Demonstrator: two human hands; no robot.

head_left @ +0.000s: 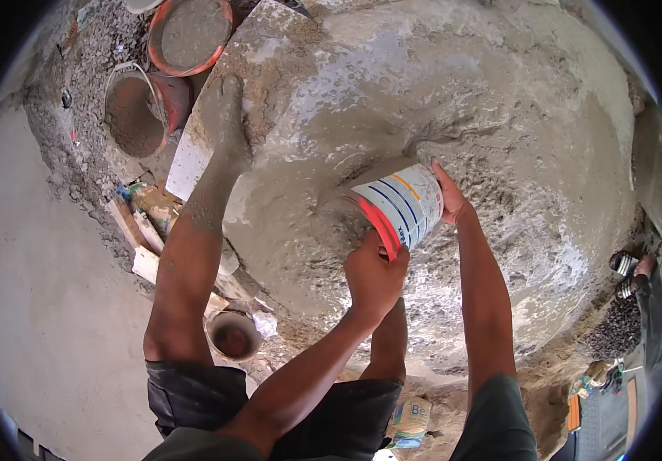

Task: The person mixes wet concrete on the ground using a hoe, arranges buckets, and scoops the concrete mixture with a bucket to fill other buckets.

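Observation:
A white plastic bucket [404,201] with blue and orange stripes and a red rim is tipped on its side above wet grey cement mix [308,223]. My left hand [375,276] is closed around the bucket's red rim. At the bucket's base, my right hand [451,196] presses against it with the fingers partly hidden behind. The mouth faces left and down towards a hollow in the mix; whether anything is flowing out I cannot tell. My bare leg [227,146], coated in mud, stands at the left of the mix.
An orange-rimmed bucket [191,34] of grey slurry and a muddy bucket [135,115] with a wire handle are at the upper left. Wood scraps [146,265] and a small round container [234,336] lie lower. Another person's sandalled foot [624,263] is at the right edge.

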